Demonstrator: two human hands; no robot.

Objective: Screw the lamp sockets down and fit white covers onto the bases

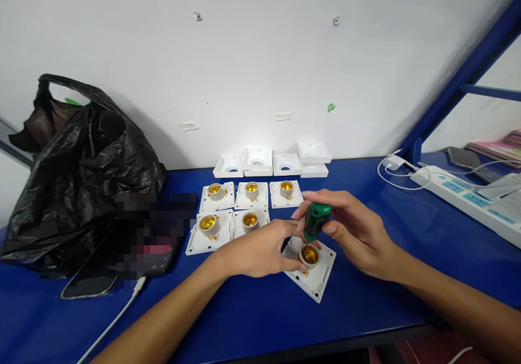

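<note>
A white square lamp holder base point(319, 274) with a brass-lined round socket point(310, 254) lies turned at an angle near the table's front. My left hand point(262, 250) grips it from the left, fingers and thumb around the socket. Above it, my right hand point(345, 225) is closed around the green and black handle of a screwdriver point(316, 220). The screwdriver's shaft points down into the socket; where its tip rests is hidden. Behind my left hand lie several similar lamp holder bases point(252, 195), set in two rows with their sockets facing up.
Several white square covers point(257, 160) sit by the wall, some stacked. A black plastic bag point(81, 179) and a phone point(91, 272) occupy the left, with a white cable point(118, 315). On the right is a white power strip point(468, 196) on the blue table point(244, 320).
</note>
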